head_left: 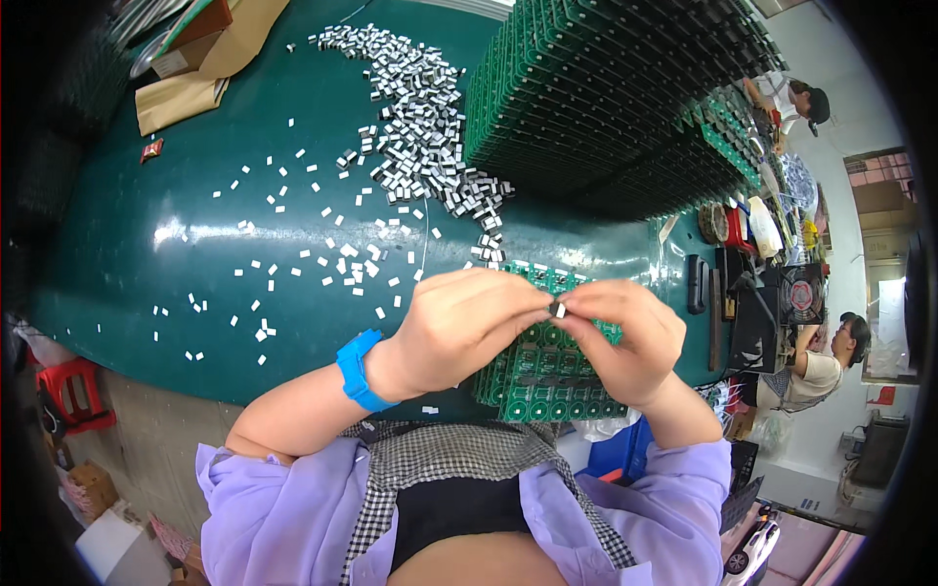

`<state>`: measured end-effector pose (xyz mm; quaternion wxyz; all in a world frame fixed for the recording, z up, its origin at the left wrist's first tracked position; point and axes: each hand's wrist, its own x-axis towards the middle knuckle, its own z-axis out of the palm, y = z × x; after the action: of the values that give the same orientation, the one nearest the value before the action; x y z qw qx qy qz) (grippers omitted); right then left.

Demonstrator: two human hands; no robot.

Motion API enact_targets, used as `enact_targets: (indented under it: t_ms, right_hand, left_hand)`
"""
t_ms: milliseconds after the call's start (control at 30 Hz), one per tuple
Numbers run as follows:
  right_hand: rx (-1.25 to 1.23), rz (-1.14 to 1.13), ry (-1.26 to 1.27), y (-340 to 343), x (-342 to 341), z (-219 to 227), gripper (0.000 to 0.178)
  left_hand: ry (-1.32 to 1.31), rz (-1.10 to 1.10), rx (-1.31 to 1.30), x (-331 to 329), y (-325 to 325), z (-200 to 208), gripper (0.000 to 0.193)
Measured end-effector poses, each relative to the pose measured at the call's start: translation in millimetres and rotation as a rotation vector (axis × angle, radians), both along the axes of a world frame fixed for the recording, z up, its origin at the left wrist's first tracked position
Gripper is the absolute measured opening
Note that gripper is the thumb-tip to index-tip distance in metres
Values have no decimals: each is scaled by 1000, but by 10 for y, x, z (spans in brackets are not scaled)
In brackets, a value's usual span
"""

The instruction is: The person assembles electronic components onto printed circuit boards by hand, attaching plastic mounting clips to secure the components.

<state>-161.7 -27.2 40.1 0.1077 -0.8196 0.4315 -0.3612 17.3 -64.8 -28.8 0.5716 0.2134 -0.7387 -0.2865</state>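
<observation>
My left hand (pixel 454 317), with a blue watch (pixel 362 371) at the wrist, meets my right hand (pixel 630 332) above the front edge of the table. Between their pinched fingertips is a small block (pixel 558 310) with a white face and dark sides. Both hands are closed on it; the fingers cover most of its outline. Right beneath lies a green circuit board panel (pixel 547 386), with more panels under it. White round outlines and small parts show on its surface. Beyond my hands, a long heap of similar white-topped blocks (pixel 415 117) runs toward the far edge.
Tall rows of green circuit boards (pixel 606 88) stand at the far right. Small white pieces (pixel 347 264) lie scattered left of the heap. Brown cardboard (pixel 186 103) and a small red packet (pixel 151 150) sit far left. Two people (pixel 831 356) are off to the right.
</observation>
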Motion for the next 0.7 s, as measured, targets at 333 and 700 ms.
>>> enact_targets:
  t_ms: [333, 700]
  right_hand:
    - [155, -108, 166, -15, 56, 51, 19]
    - [-33, -68, 439, 52, 97, -144, 20]
  left_hand:
    - [-717, 482, -9, 469, -708, -286, 28]
    - [-805, 512, 138, 401, -762, -633, 16]
